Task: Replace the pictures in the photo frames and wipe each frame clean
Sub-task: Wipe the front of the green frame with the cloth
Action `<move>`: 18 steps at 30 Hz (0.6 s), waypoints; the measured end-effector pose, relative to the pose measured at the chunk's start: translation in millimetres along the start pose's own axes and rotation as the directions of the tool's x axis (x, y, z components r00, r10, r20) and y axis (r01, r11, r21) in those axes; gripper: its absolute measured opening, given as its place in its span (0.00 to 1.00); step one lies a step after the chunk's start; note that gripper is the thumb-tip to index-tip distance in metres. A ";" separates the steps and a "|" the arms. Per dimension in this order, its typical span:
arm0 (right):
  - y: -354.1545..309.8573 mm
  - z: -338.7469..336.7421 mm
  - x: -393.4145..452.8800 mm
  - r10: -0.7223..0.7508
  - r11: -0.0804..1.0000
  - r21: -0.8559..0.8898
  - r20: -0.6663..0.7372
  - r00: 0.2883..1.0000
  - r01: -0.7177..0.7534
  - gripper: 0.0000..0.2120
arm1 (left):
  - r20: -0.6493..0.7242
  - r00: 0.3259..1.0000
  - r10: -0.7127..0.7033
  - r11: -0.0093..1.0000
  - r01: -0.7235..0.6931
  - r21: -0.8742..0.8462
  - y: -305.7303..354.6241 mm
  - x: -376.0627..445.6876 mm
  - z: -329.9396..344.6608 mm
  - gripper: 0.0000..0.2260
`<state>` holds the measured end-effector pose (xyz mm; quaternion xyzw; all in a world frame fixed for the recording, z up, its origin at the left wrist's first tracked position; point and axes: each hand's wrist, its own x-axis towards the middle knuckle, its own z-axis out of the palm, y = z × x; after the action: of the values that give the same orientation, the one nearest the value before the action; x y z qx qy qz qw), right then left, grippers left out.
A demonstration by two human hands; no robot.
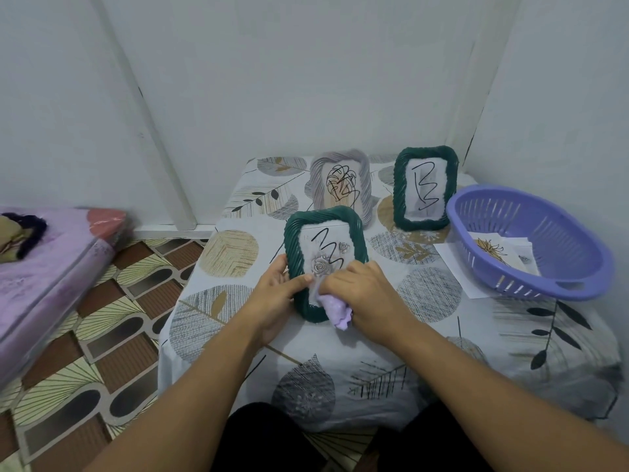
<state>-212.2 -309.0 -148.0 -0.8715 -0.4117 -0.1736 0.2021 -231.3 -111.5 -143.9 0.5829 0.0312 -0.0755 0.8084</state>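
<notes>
Your two forearms reach in from the bottom edge toward the near green frame (325, 262), which stands tilted on the desk (442, 352) just in front of you. Your left hand (275, 294) grips the frame's left rail, thumb lying across the glass by the lower left corner and the other fingers wrapped behind, so the frame is braced. Your right hand (366, 294) is closed around a bunched lilac cloth (335, 310) and presses it against the lower right part of the frame, where glass meets the rope-like border.

You look to be in the wiping step on this frame; the sheet inside it carries a scrawled mark over a rose print. The upper glass and the top and right rails have no cloth on them now, so the next move probably calls for sweeping the cloth upward while your left hand holds firm against the push.

Behind it stand a grey frame (340, 185) and a second green frame (425, 189), well clear of both hands. A purple basket (531, 247) sits to the right with loose pictures (493, 252) inside and under it.
</notes>
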 end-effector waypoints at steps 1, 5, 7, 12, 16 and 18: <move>1.1 -2.0 5.0 -0.007 1.000 -0.008 0.003 1.000 0.007 0.10 | 0.001 1.000 0.001 1.000 -0.001 -0.002 0.0 0.1 0.3 0.19; 1.3 -3.8 21.4 0.007 1.000 -0.018 -0.036 0.999 -0.007 0.12 | 0.007 1.000 0.010 1.000 -0.010 -0.015 0.0 -0.2 1.6 0.20; 0.6 0.3 15.1 0.030 1.000 -0.002 -0.037 0.999 -0.030 0.13 | 0.008 1.000 0.009 1.000 -0.009 -0.008 0.2 0.3 1.2 0.20; 2.2 -0.7 13.9 0.015 1.000 -0.009 -0.057 0.998 -0.015 0.13 | 0.007 1.000 0.008 1.000 -0.008 -0.004 -0.9 0.0 0.2 0.20; 2.1 -6.4 32.9 -0.005 1.000 -0.013 -0.084 0.996 0.004 0.11 | 0.011 1.000 0.000 1.000 0.000 -0.020 1.2 -1.0 1.3 0.20; 1.9 -2.3 28.3 0.025 1.000 -0.010 -0.106 0.994 -0.027 0.10 | 0.015 1.000 0.003 1.000 -0.002 -0.017 1.6 -1.0 1.2 0.20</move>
<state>-194.1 -292.9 -133.2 -0.8676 -0.3881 -0.2191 0.2207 -232.0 -112.1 -141.8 0.5754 0.0251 -0.0786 0.8137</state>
